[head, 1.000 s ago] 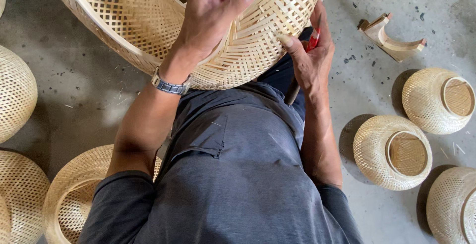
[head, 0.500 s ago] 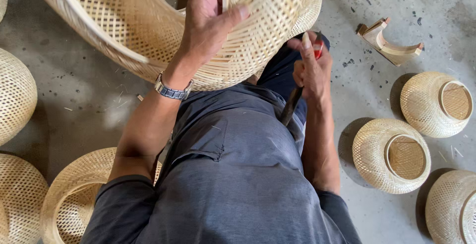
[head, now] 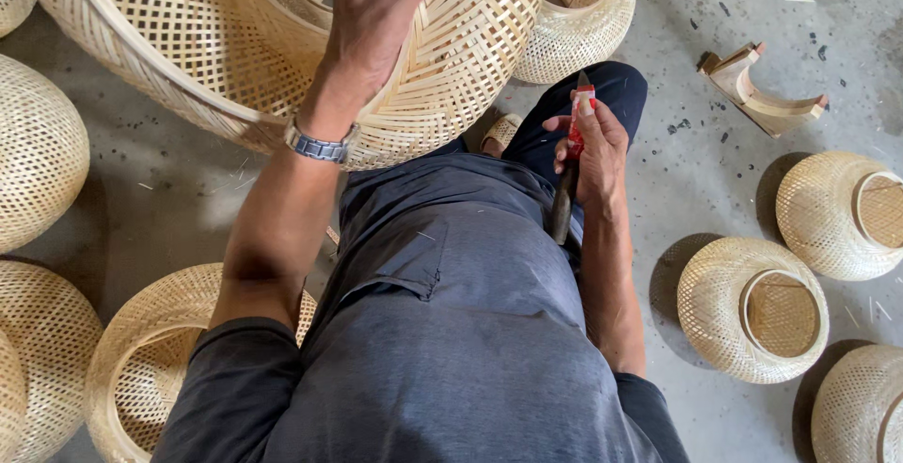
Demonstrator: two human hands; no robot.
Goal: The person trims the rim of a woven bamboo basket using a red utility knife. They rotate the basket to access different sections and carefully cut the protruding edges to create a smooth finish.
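My left hand point(head: 376, 11) grips the side of a large woven bamboo basket point(head: 188, 30), held tilted above my lap. A metal watch sits on that wrist. My right hand point(head: 588, 148) is closed around a knife point(head: 569, 176) with a red-taped handle and a dark blade pointing down along my thigh. The knife hand is just below and to the right of the big basket, apart from it. I am seated in a grey shirt and dark trousers.
Woven bamboo baskets ring me on the concrete floor: two at right point(head: 752, 308) point(head: 842, 214), one at the lower right corner point(head: 861, 407), several at left point(head: 38, 152) point(head: 141, 359), one behind point(head: 583, 11). A curved wooden piece point(head: 762, 91) lies at upper right.
The large basket has shifted up and left in my left hand. My right hand with the knife has come away from the basket's rim and dropped toward my thigh.
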